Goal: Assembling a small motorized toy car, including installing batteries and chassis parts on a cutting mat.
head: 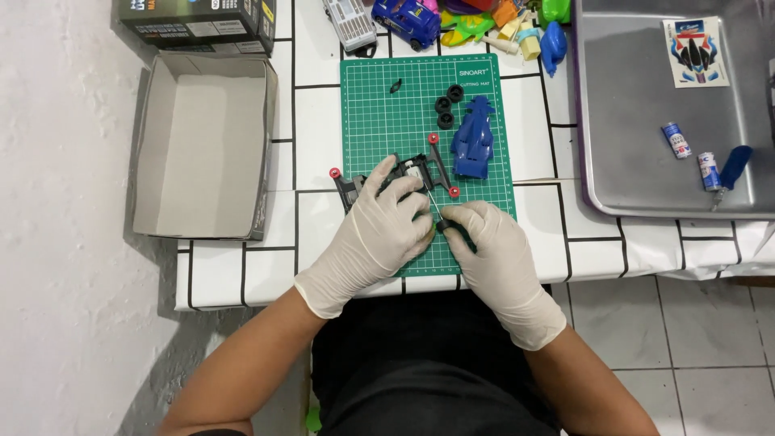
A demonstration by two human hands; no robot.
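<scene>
Both my hands wear white gloves over a green cutting mat (379,113). My left hand (378,230) presses down on a black toy car chassis (404,171) with small red rollers at its corners. A thin screwdriver (437,211) is gripped in my right hand (492,250), its shaft pointing up-left into the chassis. The blue car body shell (474,139) lies on the mat just right of the chassis. Three black tyres (446,106) sit above it, and a small black part (395,85) lies near the mat's top.
An open cardboard box (202,145) stands at the left with a dark printed box (198,20) behind it. A metal tray (646,173) at the right holds a sticker sheet (695,51), two small batteries (676,140) and a blue-handled tool (731,171). Colourful toys (484,24) crowd the far edge.
</scene>
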